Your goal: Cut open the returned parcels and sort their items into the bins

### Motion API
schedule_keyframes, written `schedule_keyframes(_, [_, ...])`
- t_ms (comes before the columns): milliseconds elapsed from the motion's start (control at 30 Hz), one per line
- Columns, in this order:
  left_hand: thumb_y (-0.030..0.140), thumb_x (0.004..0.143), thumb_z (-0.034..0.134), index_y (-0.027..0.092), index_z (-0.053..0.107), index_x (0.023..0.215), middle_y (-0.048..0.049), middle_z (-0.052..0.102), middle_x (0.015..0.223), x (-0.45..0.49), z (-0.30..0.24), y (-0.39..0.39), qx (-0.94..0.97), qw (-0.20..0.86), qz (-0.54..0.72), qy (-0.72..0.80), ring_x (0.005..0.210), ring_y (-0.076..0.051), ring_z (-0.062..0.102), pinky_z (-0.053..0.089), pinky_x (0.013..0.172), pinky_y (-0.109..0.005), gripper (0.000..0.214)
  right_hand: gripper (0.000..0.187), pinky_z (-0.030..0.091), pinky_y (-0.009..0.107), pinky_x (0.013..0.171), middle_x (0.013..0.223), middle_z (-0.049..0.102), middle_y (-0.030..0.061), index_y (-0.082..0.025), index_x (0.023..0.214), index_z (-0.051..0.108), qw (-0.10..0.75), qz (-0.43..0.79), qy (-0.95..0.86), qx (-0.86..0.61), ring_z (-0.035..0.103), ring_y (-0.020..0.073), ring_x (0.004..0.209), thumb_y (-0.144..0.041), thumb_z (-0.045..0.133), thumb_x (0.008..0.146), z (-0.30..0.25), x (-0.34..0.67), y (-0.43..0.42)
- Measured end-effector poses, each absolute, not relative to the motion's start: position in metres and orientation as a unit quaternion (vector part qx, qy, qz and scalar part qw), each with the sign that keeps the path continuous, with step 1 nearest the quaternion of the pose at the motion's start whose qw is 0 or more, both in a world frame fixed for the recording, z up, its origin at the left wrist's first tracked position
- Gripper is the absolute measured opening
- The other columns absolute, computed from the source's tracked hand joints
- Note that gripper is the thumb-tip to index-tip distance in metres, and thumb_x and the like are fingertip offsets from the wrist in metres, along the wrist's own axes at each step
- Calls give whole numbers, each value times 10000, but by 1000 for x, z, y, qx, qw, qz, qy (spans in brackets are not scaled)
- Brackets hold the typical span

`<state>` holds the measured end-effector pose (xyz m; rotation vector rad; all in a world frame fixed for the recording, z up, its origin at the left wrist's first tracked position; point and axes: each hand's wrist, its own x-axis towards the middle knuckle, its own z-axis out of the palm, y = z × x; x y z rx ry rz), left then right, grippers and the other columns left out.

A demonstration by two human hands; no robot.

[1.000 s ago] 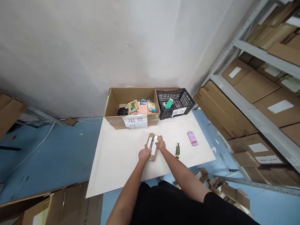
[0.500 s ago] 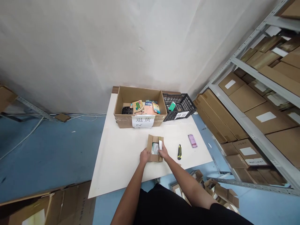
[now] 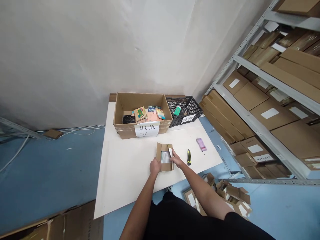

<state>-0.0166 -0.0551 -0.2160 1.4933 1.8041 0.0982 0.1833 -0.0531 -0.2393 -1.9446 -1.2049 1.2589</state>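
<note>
Low in the centre of the frame, the box point(image 3: 166, 167) looks light and fairly stiff but easily crushed, its loose flaps likely springy, so the side walls seem the best hold. The left hand point(image 3: 155, 166) and right hand point(image 3: 176, 159) grasp those opposite sides. It is plain brown cardboard, open, a pale packet point(image 3: 165, 156) inside.

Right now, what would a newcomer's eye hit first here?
Probably the large carton of mixed items at the back of the white table, with a black crate alongside. Next, the small opened box in front of it, held between left hand and right hand. Then the yellow-and-black cutter lying right of that box.
</note>
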Motion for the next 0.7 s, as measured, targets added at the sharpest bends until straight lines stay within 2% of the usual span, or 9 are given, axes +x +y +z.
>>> schedule_keyframes(133, [250, 1024, 500, 166, 658, 1262, -161, 782, 1161, -19, -213, -61, 618, 384, 33, 685, 1115, -273, 735, 509, 868, -310, 298, 999, 521, 361, 1051, 1452, 658, 61, -281, 1613, 421, 217, 436, -470, -736, 657, 265, 1257, -241, 778, 680, -243, 173, -31])
schedule_keyframes(233, [246, 1023, 502, 167, 676, 1197, -159, 783, 1134, -26, -211, -69, 633, 378, 22, 675, 1107, -278, 733, 504, 873, -317, 258, 895, 541, 364, 999, 1422, 660, 127, -231, 1529, 519, 165, 353, -488, -781, 681, 295, 1222, -335, 828, 696, -239, 161, -2])
schedule_keyframes(333, [250, 1027, 494, 177, 677, 1168, -152, 782, 1125, -32, -210, -78, 637, 370, 8, 677, 1104, -277, 732, 501, 871, -319, 241, 708, 550, 377, 953, 1365, 680, 204, -166, 1308, 693, 77, 316, -507, -798, 687, 356, 1214, -293, 875, 636, -233, 155, 26])
schedule_keyframes(400, [253, 1032, 478, 181, 673, 1166, -152, 781, 1120, -33, -210, -82, 629, 363, -2, 687, 1096, -277, 734, 503, 861, -323, 247, 481, 552, 374, 931, 1221, 751, 188, -164, 1074, 776, 47, 333, -518, -786, 704, 365, 1179, -217, 866, 605, -231, 155, 39])
schedule_keyframes(467, [259, 1033, 469, 179, 671, 1170, -161, 779, 1119, -31, -211, -84, 618, 356, -10, 701, 1093, -282, 736, 507, 855, -332, 257, 312, 552, 350, 907, 1067, 795, 147, -178, 887, 792, 50, 355, -517, -777, 721, 350, 1134, -155, 837, 579, -232, 159, 47])
schedule_keyframes(533, [263, 1027, 477, 175, 673, 1176, -173, 777, 1129, -27, -211, -85, 608, 351, -14, 712, 1098, -290, 735, 511, 856, -342, 261, 217, 553, 314, 871, 935, 806, 100, -192, 787, 789, 66, 374, -510, -772, 734, 320, 1081, -137, 807, 578, -233, 165, 49])
schedule_keyframes(633, [254, 1011, 497, 164, 675, 1203, -197, 768, 1158, -24, -213, -83, 598, 345, -13, 724, 1112, -307, 733, 518, 863, -359, 276, 109, 559, 270, 770, 798, 790, 53, -191, 739, 792, 102, 413, -491, -760, 755, 270, 946, -167, 752, 641, -235, 177, 49])
schedule_keyframes(700, [246, 1004, 505, 156, 680, 1210, -206, 767, 1164, -26, -214, -79, 593, 349, -10, 725, 1117, -316, 734, 525, 872, -366, 284, 130, 562, 264, 702, 793, 790, 46, -175, 776, 806, 133, 439, -474, -751, 758, 250, 854, -187, 712, 687, -234, 184, 47])
